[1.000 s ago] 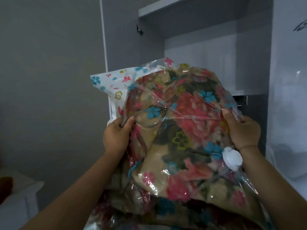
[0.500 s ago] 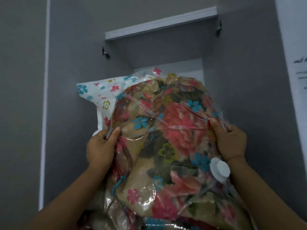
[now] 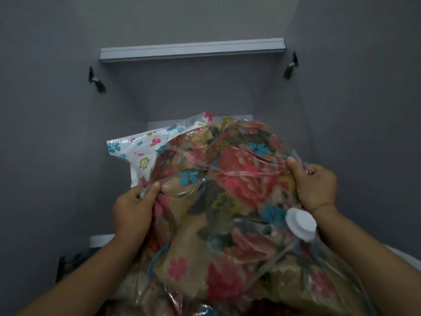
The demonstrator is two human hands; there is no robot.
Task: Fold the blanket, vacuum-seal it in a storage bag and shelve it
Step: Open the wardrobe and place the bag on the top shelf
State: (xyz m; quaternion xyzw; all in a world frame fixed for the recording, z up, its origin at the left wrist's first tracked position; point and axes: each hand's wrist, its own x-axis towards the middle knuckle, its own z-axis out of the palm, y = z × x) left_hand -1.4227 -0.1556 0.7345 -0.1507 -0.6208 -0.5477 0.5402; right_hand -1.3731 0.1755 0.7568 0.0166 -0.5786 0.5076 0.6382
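Observation:
A clear flower-printed storage bag (image 3: 141,153) holds the folded brown blanket (image 3: 227,201) with red and pink blossoms. I hold it up in front of an open grey cupboard. My left hand (image 3: 134,208) grips the bag's left side, thumb pressed into the plastic. My right hand (image 3: 316,185) grips its right side. A white round valve cap (image 3: 300,224) sits on the bag just below my right wrist. The bag's lower end runs out of view.
The cupboard's top panel edge (image 3: 193,50) is a pale strip overhead. Metal hinges sit on the left wall (image 3: 96,80) and right wall (image 3: 290,66). A pale shelf edge (image 3: 101,240) shows at lower left, behind my left forearm.
My view has tilted upward and centred on the cupboard opening. The bag has risen with both hands, and their grips are unchanged.

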